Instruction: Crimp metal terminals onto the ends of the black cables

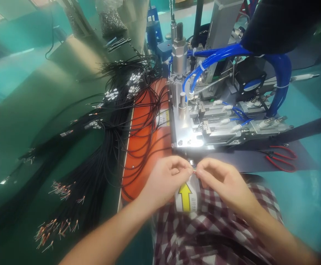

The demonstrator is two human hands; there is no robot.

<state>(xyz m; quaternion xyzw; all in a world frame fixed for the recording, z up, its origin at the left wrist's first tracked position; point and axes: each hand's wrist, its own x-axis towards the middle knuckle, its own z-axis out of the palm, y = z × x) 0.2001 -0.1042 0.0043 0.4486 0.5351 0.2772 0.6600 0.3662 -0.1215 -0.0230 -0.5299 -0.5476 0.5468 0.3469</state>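
Observation:
My left hand [167, 180] and my right hand [221, 178] meet in front of a metal machine [204, 129], fingertips pinched together on a thin wire end [195, 172] with reddish strands. Both hands hover just above a white label with a yellow arrow [186, 197] at the machine's front edge. A big bundle of black cables [102, 147] with stripped copper ends lies to my left on the green table [25, 121]. Some cables loop over an orange plate [143, 147].
Blue air hoses [232, 53] run over the machine's top. Red-handled scissors [280, 156] lie on a dark mat at the right. A bag of small parts [111, 20] stands at the back. My checked clothing [204, 228] fills the bottom.

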